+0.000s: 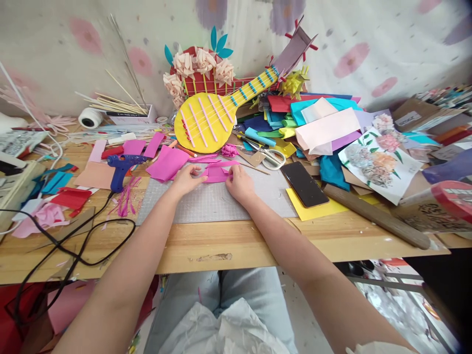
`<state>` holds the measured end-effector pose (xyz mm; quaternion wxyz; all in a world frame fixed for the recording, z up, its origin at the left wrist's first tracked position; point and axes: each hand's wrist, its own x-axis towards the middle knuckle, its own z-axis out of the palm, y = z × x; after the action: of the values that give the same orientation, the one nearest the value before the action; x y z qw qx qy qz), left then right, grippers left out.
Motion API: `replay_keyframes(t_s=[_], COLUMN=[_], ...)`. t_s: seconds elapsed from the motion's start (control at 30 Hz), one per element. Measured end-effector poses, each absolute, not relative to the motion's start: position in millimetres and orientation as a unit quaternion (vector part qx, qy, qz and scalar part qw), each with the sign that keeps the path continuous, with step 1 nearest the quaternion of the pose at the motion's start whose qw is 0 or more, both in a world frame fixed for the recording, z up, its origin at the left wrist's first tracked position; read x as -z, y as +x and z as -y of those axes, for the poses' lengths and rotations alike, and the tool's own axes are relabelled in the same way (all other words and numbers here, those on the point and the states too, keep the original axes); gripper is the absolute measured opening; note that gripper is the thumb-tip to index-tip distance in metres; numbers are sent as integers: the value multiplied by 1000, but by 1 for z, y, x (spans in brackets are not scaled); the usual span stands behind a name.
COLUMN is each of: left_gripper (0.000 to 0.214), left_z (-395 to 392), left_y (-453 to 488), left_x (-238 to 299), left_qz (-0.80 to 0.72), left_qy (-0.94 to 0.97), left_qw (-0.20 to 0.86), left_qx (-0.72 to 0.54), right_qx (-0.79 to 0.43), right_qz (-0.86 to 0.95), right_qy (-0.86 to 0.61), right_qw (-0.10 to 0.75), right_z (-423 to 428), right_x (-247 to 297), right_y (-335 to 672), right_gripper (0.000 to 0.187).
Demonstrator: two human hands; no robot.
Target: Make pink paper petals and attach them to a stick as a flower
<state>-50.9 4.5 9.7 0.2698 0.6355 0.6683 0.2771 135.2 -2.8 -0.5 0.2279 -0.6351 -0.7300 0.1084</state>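
Both my hands rest on a grey cutting mat (pixel 217 202) on the wooden table. My left hand (pixel 186 179) and my right hand (pixel 239 183) each pinch an end of a folded piece of pink paper (pixel 216 173) lying between them. More pink sheets (pixel 166 163) lie just left of it, and a crumpled pink paper bit (pixel 229 150) sits just beyond. A blue glue gun (pixel 121 168) stands to the left with its black cord (pixel 79 246) trailing over the table edge.
A yellow paper guitar (pixel 206 120) leans at the back before a red basket of paper flowers (pixel 201 73). Scissors (pixel 271 157), a black phone (pixel 304 183) on yellow paper, a wooden rolling pin (pixel 376 216) and a heap of coloured sheets (pixel 317 125) fill the right.
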Motion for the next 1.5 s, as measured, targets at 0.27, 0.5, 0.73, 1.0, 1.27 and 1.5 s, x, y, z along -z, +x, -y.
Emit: replay_keyframes(t_s=[0.27,0.5,0.73,1.0,1.27,1.5], left_gripper=[24,15,57,32,76,79], left_z=[-23,-20,-19,-6,20,27], left_y=[-37,-16,-11,-21,2,13], left_x=[-19,-41,-47,-41,-29,-21], left_qz=[-664,-631,-511,-508,-374,-389], left_qy=[655,716,744,629,415,483], left_qw=[291,270,422,503,677,634], left_qx=[-213,-129,-87,-306,-480,-462], right_qx=[-270,-341,-386,-370,-190,-101], right_qz=[595,498,437,407,721,766], right_qy=[-628,-610,-572,-577,-496,-529], right_qw=[422,514,577,604,445,351], right_z=[-11,-15,-20,-26,-6,-3], right_x=[2,-4,3,7,-6,-2], right_y=[152,155,155,158,154,140], right_gripper=[7,12,14,15,20,33])
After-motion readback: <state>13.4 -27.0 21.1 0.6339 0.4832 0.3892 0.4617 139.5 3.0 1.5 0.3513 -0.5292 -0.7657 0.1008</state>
